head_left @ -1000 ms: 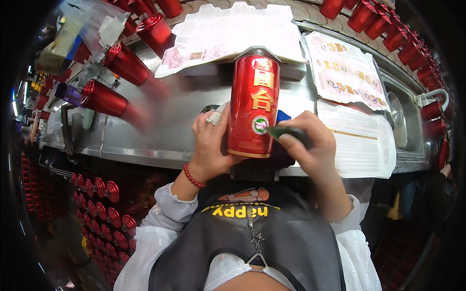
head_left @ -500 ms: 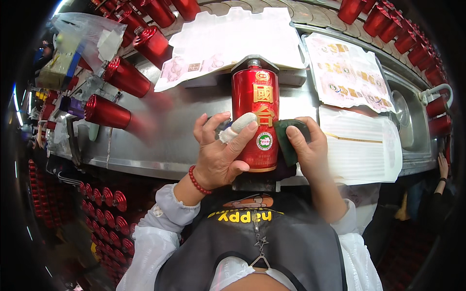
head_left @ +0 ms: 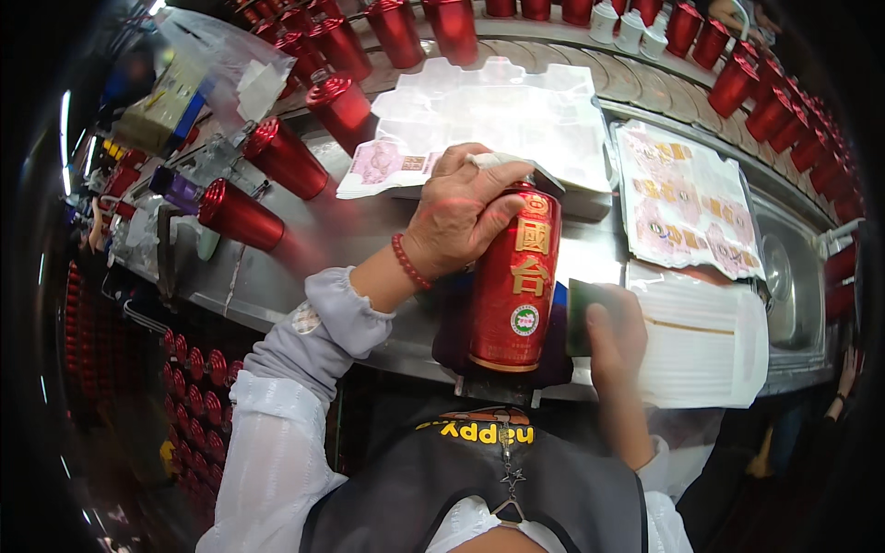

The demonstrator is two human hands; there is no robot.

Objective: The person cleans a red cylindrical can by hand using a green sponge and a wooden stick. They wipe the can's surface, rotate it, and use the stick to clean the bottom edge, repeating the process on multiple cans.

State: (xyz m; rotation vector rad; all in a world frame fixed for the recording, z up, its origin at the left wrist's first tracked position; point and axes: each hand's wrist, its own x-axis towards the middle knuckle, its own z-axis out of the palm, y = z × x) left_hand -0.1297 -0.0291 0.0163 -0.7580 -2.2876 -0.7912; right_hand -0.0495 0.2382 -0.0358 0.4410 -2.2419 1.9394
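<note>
A glossy red bottle [head_left: 513, 318] with gold characters and a round green-and-white emblem rests on a dark purple cloth [head_left: 452, 336], its neck pointing away from me. My left hand [head_left: 458, 217] is closed around its shoulder and neck, with a white covering on a finger and a red bead bracelet at the wrist. Just right of the bottle's lower half, my right hand [head_left: 616, 332] grips a dark green flat scraper [head_left: 578, 318], which stands slightly apart from the bottle. My left fingertips are partly hidden behind the bottle's top.
Beyond the bottle lies a stack of white label sheets [head_left: 489, 111]. More printed sheets [head_left: 687, 198] and a white paper stack [head_left: 696, 336] are on the right, beside a metal sink [head_left: 784, 304]. Several red bottles [head_left: 286, 157] lie at left; others line the far conveyor [head_left: 645, 78].
My left hand has moved from the bottle's middle up to its top and closed around it. The bottle is now tilted slightly, and the scraper has come away from its side.
</note>
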